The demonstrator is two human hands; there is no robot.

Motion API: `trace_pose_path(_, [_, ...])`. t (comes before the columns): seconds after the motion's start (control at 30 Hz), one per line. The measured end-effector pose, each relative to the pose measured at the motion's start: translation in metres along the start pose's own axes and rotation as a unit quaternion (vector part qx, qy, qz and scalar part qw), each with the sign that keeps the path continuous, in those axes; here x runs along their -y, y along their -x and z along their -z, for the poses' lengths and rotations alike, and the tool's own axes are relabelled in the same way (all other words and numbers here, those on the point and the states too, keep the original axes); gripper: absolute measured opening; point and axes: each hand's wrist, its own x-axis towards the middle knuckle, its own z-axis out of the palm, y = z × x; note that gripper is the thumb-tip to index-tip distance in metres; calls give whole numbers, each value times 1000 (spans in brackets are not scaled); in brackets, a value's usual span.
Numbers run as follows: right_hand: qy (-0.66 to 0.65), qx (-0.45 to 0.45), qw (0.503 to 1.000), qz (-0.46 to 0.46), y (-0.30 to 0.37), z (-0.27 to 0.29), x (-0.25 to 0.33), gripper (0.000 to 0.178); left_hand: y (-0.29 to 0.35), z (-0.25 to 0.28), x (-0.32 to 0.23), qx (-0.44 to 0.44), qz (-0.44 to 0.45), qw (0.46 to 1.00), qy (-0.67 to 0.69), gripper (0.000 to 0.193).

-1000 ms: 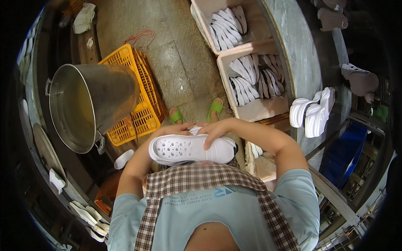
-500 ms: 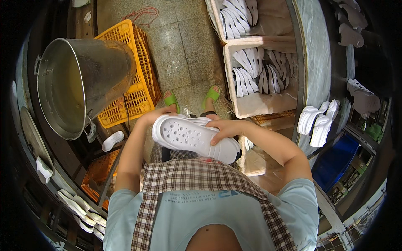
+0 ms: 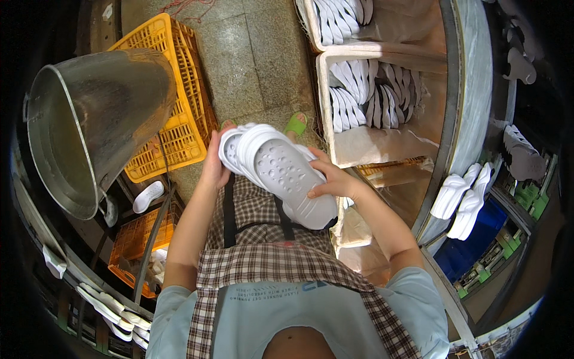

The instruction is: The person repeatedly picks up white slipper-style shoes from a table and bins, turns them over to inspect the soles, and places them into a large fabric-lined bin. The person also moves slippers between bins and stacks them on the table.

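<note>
In front of my waist I hold white clogs (image 3: 284,170), at least two pressed side by side, their rounded toes angled up to the left. The front one shows a pale insole with holes through the toe opening. My left hand (image 3: 214,166) is closed round the outer toe side, with its fingers partly hidden behind the clogs. Near the heel end my right hand (image 3: 335,180) grips them, thumb laid across the front clog and fingers behind.
A large metal bucket (image 3: 113,102) stands on yellow crates (image 3: 182,78) at left. Lined bins (image 3: 382,149) of white shoe parts are at right. More white clogs (image 3: 463,200) lie by the right-hand rail. A single white sole-shaped piece (image 3: 148,197) sits below the bucket.
The clogs have turned from nearly level to a steeper slant, and a second toe now shows at the left. My left hand has moved down along their side. My view has shifted slightly.
</note>
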Motion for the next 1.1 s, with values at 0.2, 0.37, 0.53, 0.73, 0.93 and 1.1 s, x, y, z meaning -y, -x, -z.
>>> trace_pose_path(0.2, [136,-244,955,101,26,22,-31,72,-86,-74,17,126,-15,990,59,48])
trace_pose_path(0.37, [260,-484,832,80,55,33,-70,67,-163,-180,71,245,6,968,61,43])
trace_pose_path(0.53, [357,-612,706,-6,43,75,-132,75,-217,-213,113,197,-116,973,-39,42])
trace_pose_path(0.73, [132,-694,706,44,-126,186,-232,67,-230,-15,133,-27,-103,973,-204,35])
trace_pose_path(0.93, [343,-668,638,-172,-299,193,-308,78,-189,128,182,-191,79,931,-301,25])
trace_pose_path(1.1, [275,-610,735,-112,-259,188,-320,101,-174,126,217,-105,180,936,-284,20])
